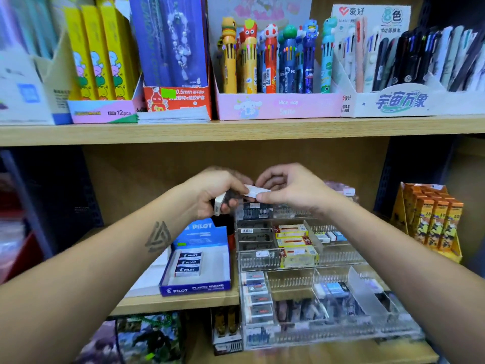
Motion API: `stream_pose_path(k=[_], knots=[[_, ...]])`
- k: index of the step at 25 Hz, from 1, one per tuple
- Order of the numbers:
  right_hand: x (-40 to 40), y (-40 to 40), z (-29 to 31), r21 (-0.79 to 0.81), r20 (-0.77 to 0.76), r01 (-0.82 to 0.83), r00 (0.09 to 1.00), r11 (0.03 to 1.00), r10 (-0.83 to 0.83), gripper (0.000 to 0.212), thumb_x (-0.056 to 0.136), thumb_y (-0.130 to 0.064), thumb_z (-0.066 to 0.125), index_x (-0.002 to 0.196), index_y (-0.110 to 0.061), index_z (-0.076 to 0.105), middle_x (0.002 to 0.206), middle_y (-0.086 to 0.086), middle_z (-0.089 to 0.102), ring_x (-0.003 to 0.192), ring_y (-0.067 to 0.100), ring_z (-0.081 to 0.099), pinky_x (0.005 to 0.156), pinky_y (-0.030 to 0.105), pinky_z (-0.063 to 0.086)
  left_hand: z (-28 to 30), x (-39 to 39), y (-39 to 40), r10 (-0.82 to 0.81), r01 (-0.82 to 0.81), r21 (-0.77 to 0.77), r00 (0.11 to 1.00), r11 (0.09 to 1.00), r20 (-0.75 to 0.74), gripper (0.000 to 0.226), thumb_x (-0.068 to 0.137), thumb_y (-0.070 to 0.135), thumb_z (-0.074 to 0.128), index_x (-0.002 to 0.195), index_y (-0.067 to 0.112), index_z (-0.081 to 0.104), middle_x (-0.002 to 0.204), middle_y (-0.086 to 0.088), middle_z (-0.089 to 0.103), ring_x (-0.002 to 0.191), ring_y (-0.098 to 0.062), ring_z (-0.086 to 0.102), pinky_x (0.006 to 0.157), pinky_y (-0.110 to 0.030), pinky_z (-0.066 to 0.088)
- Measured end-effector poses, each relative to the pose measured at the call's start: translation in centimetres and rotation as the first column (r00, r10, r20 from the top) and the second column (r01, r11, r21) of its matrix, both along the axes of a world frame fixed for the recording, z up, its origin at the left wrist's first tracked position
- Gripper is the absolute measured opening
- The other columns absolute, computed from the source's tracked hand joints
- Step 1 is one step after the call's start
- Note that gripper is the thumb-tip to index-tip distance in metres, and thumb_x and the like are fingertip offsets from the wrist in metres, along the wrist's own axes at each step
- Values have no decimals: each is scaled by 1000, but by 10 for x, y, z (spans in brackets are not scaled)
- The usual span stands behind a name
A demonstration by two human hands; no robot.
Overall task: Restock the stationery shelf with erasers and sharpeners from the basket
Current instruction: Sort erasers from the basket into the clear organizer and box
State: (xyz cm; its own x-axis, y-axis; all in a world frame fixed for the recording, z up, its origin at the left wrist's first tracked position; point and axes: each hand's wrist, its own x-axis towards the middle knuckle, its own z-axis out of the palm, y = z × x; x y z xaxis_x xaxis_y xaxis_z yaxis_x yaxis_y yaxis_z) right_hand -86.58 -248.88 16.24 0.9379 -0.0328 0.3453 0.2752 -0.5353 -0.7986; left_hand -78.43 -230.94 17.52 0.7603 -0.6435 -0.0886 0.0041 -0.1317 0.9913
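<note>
Two hands — left hand (215, 195) clutching erasers (220, 204), right hand (286, 191) pinching one eraser (256, 191) — above the organizer's back edge (275, 212).

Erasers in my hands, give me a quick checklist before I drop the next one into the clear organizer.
1. Right hand has a firm pinch on the white eraser: ok, thumb and fingers close on it.
2. Left hand keeps hold of the spare erasers: ok, fingers curl round them.
3. Clear organizer has free slots: ok, several right-side compartments look bare.
4. Matching compartment for this eraser: cannot tell, its label is blurred.
5. Pilot box has room: ok, only three erasers inside.
6. Basket within reach: cannot tell, not in view.
</note>
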Motion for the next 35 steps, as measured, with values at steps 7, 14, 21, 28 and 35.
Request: stream_pose_path(k=[7, 14, 21, 28, 35], knots=[[26, 108, -33, -624, -72, -7, 996, 782, -48, 22, 74, -27, 80, 95, -20, 78, 85, -6, 74, 78, 11, 66, 65, 22, 49, -49, 0, 99, 206, -213, 209, 977, 954, 56, 28, 85, 4, 63, 110, -7, 65, 67, -13, 64, 43, -15, 39, 38, -16, 26], [64, 177, -68, -626, -143, -96, 990, 774, 6, 25, 73, -25, 83, 97, -20, 76, 83, -7, 70, 71, 2, 61, 56, 8, 39, -69, 35, 186, 423, -463, 318, 886, 827, 188, 13, 87, 11, 64, 95, 0, 64, 76, -15, 70, 46, -18, 41, 40, -19, 29], [106, 248, -97, -678, -165, -139, 986, 722, 35, 25, 74, -29, 81, 97, -22, 76, 96, -5, 72, 92, 15, 67, 81, 33, 57, -97, 58, 261, 270, -538, 513, 819, 669, 506, 23, 70, -6, 58, 58, 8, 46, 51, -8, 32, 44, -19, 26, 45, -22, 21], [116, 272, -95, -631, -188, -217, 974, 745, 125, 23, 77, -21, 80, 100, -20, 80, 93, -5, 77, 88, 7, 68, 81, 24, 54, -117, 69, 280, 282, -594, 552, 787, 584, 549, 7, 75, -2, 58, 73, 0, 63, 59, -8, 48, 50, -21, 43, 49, -28, 35], [118, 299, -99, -638, -253, -319, 947, 701, 199, 17, 80, -22, 79, 98, -21, 80, 92, -3, 75, 86, 11, 67, 73, 21, 50, -123, 70, 279, 398, -591, 541, 805, 599, 439, 30, 73, -8, 58, 57, 9, 39, 51, -5, 32, 44, -19, 30, 45, -22, 24]])
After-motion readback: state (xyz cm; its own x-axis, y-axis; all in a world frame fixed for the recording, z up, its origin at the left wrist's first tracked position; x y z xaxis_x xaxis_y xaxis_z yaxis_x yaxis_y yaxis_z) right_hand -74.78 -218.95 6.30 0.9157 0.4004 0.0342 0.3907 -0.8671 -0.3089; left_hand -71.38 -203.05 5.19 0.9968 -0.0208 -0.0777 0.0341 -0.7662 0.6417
